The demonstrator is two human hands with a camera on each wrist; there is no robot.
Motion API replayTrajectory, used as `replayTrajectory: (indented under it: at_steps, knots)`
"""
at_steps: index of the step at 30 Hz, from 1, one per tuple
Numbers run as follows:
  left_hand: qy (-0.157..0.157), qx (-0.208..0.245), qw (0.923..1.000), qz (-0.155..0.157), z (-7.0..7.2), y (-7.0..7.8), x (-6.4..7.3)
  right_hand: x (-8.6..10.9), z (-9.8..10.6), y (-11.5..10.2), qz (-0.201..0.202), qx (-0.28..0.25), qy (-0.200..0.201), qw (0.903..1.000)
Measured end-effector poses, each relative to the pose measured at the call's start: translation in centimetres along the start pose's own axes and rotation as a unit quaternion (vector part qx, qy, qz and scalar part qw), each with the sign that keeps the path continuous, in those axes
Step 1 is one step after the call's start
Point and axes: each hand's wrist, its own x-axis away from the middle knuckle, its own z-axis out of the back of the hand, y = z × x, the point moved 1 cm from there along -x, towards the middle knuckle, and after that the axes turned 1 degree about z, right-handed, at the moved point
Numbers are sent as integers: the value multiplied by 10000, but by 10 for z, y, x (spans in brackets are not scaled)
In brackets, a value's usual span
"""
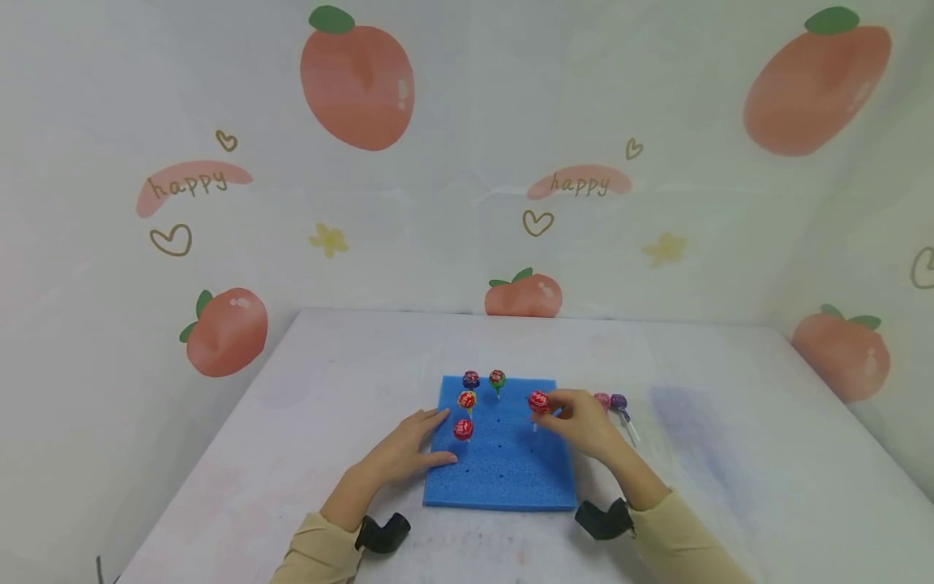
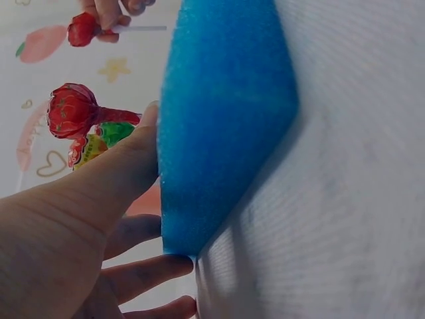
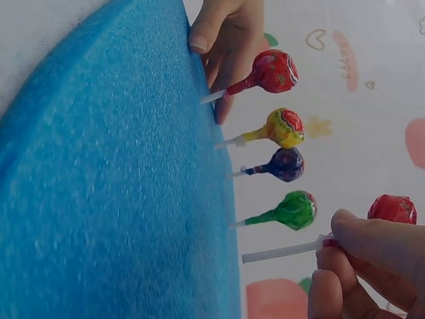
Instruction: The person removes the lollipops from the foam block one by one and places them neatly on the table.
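Observation:
My right hand [image 1: 584, 423] pinches a red-wrapped lollipop [image 1: 538, 401] just below its candy. In the right wrist view its white stick [image 3: 282, 253] points at the blue foam board [image 3: 113, 173], the tip slightly apart from it. Fingers spread, my left hand [image 1: 404, 450] rests along the board's left edge. Several lollipops stand upright in the foam: another red lollipop [image 1: 463, 430] nearest me, a yellow lollipop [image 3: 285, 128], a dark blue lollipop [image 3: 287, 165] and a green lollipop [image 3: 292, 211]. Small holes dot the bare part of the board.
Right of the board, partly behind my right hand, lie a pink lollipop [image 1: 601, 400] and a purple lollipop [image 1: 619, 401] on the white table [image 1: 350, 357]. A white curtain [image 1: 452, 203] printed with peaches and hearts stands behind and beside the table.

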Motion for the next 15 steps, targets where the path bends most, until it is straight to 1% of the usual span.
replayTrajectory:
  at_steps: [4, 8, 15]
  knots:
    - [10, 27, 10000, 24, -1, -1, 0, 3, 5, 1, -229, 60, 84, 9997]
    - [36, 62, 10000, 18, -1, -1, 0, 6, 10, 3, -350, 92, 181, 9992]
    - [52, 108, 9999, 27, 0, 0, 0, 11, 17, 8, -248, 107, 277, 9993]
